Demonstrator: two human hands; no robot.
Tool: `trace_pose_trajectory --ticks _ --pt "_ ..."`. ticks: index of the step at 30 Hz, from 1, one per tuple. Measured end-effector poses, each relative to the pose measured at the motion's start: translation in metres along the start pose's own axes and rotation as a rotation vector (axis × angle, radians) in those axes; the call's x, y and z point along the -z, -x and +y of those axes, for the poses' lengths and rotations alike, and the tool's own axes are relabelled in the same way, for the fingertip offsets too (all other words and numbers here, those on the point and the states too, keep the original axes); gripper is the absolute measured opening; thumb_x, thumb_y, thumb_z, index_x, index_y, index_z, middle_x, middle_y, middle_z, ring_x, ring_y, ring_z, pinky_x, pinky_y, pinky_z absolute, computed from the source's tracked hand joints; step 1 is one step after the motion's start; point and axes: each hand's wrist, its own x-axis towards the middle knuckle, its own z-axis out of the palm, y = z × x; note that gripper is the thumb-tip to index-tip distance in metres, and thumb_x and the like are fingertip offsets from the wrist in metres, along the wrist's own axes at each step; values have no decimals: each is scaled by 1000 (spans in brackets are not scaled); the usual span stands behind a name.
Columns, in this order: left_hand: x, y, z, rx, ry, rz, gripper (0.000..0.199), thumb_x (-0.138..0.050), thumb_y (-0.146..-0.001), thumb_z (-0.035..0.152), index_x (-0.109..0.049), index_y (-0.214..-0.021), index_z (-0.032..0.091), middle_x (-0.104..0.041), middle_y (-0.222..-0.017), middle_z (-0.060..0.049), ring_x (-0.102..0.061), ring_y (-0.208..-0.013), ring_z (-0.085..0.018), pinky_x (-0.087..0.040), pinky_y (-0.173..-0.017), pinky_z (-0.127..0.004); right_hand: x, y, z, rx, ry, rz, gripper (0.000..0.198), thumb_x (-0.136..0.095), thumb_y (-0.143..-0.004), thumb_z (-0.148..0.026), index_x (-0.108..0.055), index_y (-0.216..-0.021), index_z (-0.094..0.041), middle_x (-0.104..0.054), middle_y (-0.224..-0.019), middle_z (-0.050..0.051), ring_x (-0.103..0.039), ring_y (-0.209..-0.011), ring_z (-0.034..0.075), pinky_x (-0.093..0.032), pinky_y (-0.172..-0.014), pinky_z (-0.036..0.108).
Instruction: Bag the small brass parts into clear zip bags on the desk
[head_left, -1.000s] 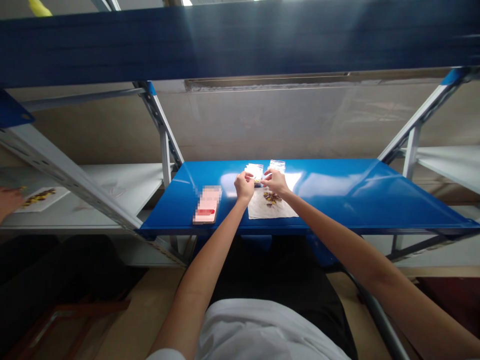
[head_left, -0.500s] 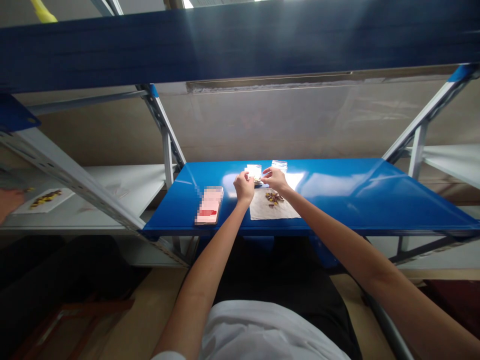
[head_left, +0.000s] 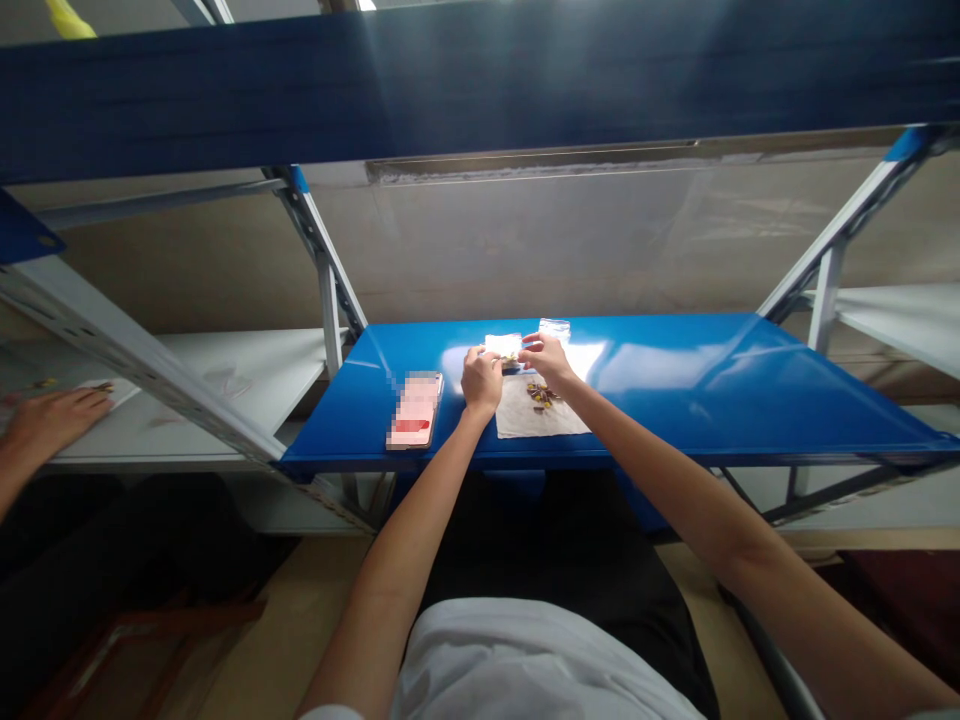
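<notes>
My left hand (head_left: pixel 482 384) is closed at the near left edge of a small clear and white plastic bag (head_left: pixel 504 345) with little yellowish pieces showing at its near end. Just right of the bag, my right hand (head_left: pixel 547 358) has its thumb and fingers pinched together close to that end. Whatever sits in its fingertips is too small to name. Below the hands lies a whitish sheet (head_left: pixel 517 415), cloth or paper, bearing a loose pile of small brown and yellow pieces (head_left: pixel 541 396). Behind my right hand rests a second clear bag (head_left: pixel 555 328).
A phone (head_left: pixel 415 410) with a partly blurred screen lies left on the blue shelf (head_left: pixel 675 390). Metal uprights (head_left: pixel 322 230) flank it, and a blue beam (head_left: pixel 480 90) crosses above. At far left, another person's hand (head_left: pixel 64 420) is over a white sheet on a grey shelf.
My left hand has shifted slightly left and down, and the bag between my hands lies flatter. The other person's hand at far left has come further right over its sheet.
</notes>
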Motion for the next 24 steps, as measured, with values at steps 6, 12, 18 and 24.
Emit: trace_pose_trajectory --ticks 6,12,18,24 --pt "14 2 8 -85 89 38 26 -58 -103 20 -81 -114 23 -71 -133 -11 -66 -124 -25 -54 -107 -35 -2 3 -10 -174 -316 -19 40 -76 -80 -23 -52 -112 -22 -70 -90 5 -74 -75 20 -63 -70 34" --pt "38 24 15 -207 255 -34 27 -56 -105 23 -79 -121 26 -75 -127 -9 -70 -122 -23 -57 -106 -35 12 24 -20 -199 -377 -24 57 -81 -75 -30 -51 -124 -25 -73 -99 4 -74 -82 20 -52 -60 26" --pt "58 58 20 -255 507 -220 63 -63 -102 49 -51 -157 22 -60 -154 -15 -74 -119 -28 -66 -85 -34 35 80 -32 -30 -320 -209 66 -91 -67 -38 -60 -124 -24 -70 -85 -1 -69 -73 19 -48 -56 26" --pt "64 68 37 -73 723 -194 50 -66 -101 46 -64 -144 21 -82 -112 -10 -79 -99 -25 -65 -80 -33 43 115 -42 90 -154 -348 44 -87 -78 -49 -73 -108 -20 -74 -86 5 -72 -76 21 -52 -59 29"
